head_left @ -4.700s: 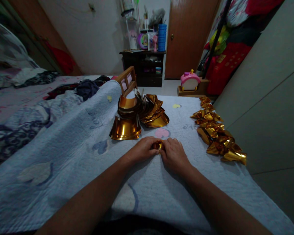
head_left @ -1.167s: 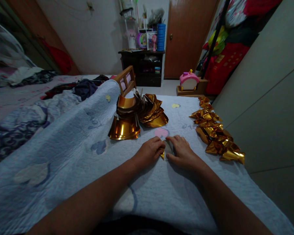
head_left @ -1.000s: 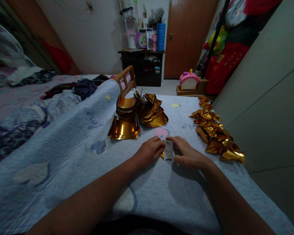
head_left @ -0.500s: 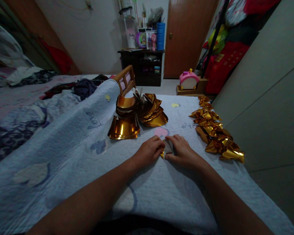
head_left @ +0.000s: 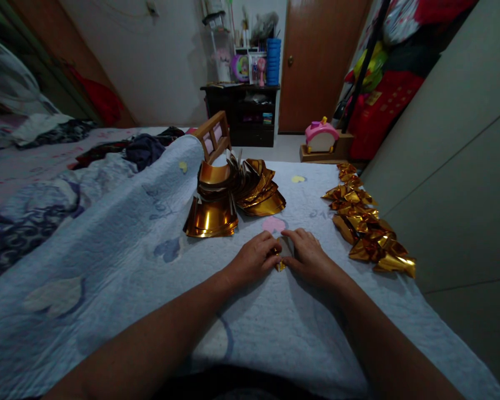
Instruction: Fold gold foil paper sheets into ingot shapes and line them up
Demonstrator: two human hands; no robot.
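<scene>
Between my two hands, low over the bed cover, is a small sheet of gold foil paper [head_left: 280, 266], partly folded, with its pale back showing. My left hand [head_left: 256, 254] pinches the left side with bent fingers. From the right, my right hand [head_left: 308, 253] grips the paper, its thumb at the near edge and its fingers at the far edge. Fanned stacks of gold foil sheets [head_left: 211, 216] lie beyond my left hand. A row of folded gold foil pieces [head_left: 369, 230] runs along the right edge of the bed.
A pale blue quilted cover [head_left: 158, 311] with heart shapes spreads under everything and rises into a fold at left. A wooden headrest [head_left: 212, 136] stands behind the stacks. Clothes [head_left: 144, 151] lie at far left. A pale cabinet wall [head_left: 454, 183] borders the right.
My right thumb has moved inward to meet the left fingers at the near edge of the foil paper. The near corner is now folded over more. The stacks and folded pieces are unmoved.
</scene>
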